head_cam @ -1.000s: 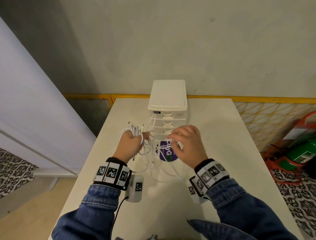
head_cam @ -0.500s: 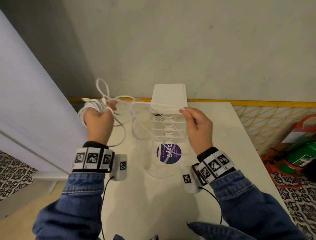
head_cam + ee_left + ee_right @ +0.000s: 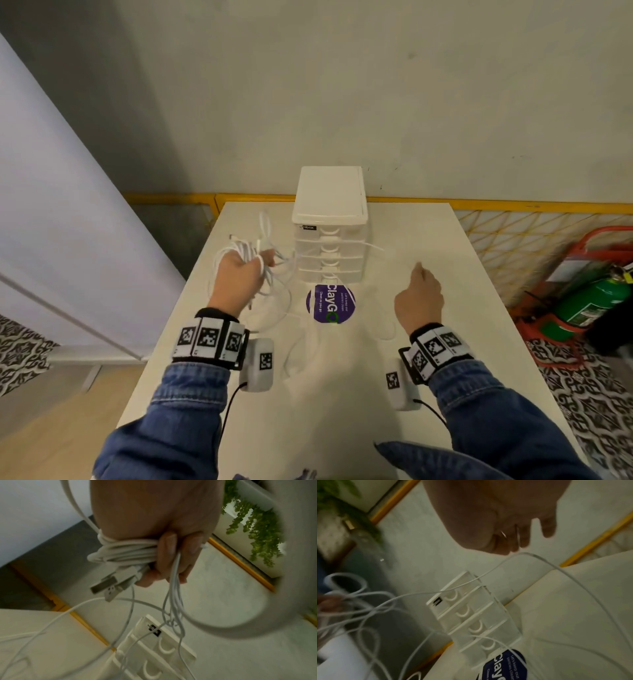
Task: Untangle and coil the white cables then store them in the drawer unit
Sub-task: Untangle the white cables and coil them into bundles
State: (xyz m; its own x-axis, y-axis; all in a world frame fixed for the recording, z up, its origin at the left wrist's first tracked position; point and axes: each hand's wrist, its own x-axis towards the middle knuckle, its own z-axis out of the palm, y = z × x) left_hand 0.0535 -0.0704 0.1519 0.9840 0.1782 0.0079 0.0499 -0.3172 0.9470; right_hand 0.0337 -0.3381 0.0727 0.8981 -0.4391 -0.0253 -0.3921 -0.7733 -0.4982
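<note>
A bundle of white cables (image 3: 241,251) is wound around my left hand (image 3: 245,274), left of the white drawer unit (image 3: 329,192). The left wrist view shows that hand (image 3: 169,555) gripping the coil (image 3: 123,550), with a USB plug (image 3: 109,586) sticking out and loose strands hanging to the table. One strand (image 3: 373,246) runs across the drawer fronts to my right hand (image 3: 419,291), right of the unit. In the right wrist view this strand (image 3: 488,573) arcs up to the curled fingers (image 3: 510,540), which appear to pinch it. All drawers (image 3: 471,608) look closed.
A round purple sticker (image 3: 330,303) lies on the white table (image 3: 342,394) in front of the unit. A yellow rail and wall stand behind the table. A green extinguisher (image 3: 589,305) in a red stand sits on the floor to the right.
Both hands have come down from in front of the unit's top. The left lowered the bundle to the table's left; the right swung out to the right, drawing one strand across the drawers.
</note>
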